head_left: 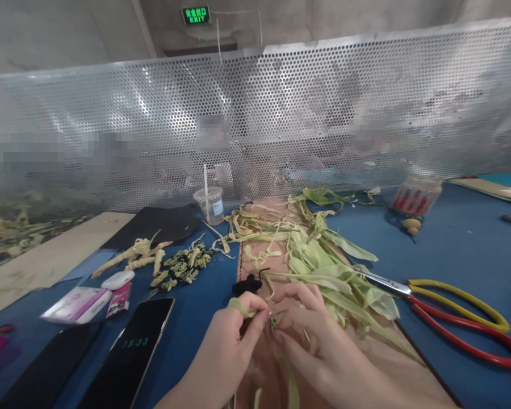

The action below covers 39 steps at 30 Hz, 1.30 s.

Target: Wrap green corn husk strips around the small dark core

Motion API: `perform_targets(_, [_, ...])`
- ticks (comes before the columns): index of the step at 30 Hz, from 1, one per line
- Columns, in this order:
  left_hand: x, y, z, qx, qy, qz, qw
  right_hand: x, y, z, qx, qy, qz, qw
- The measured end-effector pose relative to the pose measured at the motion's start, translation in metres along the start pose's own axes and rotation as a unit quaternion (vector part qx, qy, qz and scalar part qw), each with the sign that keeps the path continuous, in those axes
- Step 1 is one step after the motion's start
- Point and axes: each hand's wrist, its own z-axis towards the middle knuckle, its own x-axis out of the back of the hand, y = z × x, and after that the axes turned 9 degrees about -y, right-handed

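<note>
Low in the middle of the head view, my left hand and my right hand meet fingertip to fingertip. Both pinch a narrow pale green husk strip, whose tail hangs below the right fingers. A small green knot-like bit shows between the fingertips; its exact shape is too small to tell. Just beyond the left fingers lies a black tangle, perhaps thread. Pale green corn husks are heaped past the right hand on a brown board, with drier yellowish strips farther back.
Red-and-yellow-handled scissors lie to the right, below a clear jar. Leftward are a phone, small green knotted pieces, pale twisted pieces and tissue packs. A plastic cup stands before a perforated metal screen.
</note>
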Motion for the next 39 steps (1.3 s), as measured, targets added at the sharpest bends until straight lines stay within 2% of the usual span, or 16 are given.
perform_targets(7, [0.0,-0.002,0.0,-0.022,-0.005,-0.03,0.999,-0.002,0.003,-0.001,0.021,-0.001,0.008,1.0])
perform_targets(12, [0.001,0.002,-0.002,-0.052,-0.02,-0.07,0.996,0.002,0.004,0.003,0.008,-0.003,0.058,0.998])
perform_targets(16, [-0.006,0.003,-0.005,-0.081,0.04,-0.101,0.991,0.006,0.007,0.006,0.041,-0.015,0.042,0.998])
perform_targets(22, [-0.006,0.005,-0.003,-0.082,0.047,-0.034,0.995,0.006,0.013,0.008,0.024,0.01,0.034,0.999])
perform_targets(32, [-0.003,0.009,-0.002,-0.102,0.04,-0.015,0.994,0.002,0.015,0.009,0.02,0.041,0.031,0.999])
perform_targets(39, [0.0,0.016,-0.008,-0.075,0.041,-0.038,0.996,0.004,0.013,0.009,0.02,0.042,0.061,0.997])
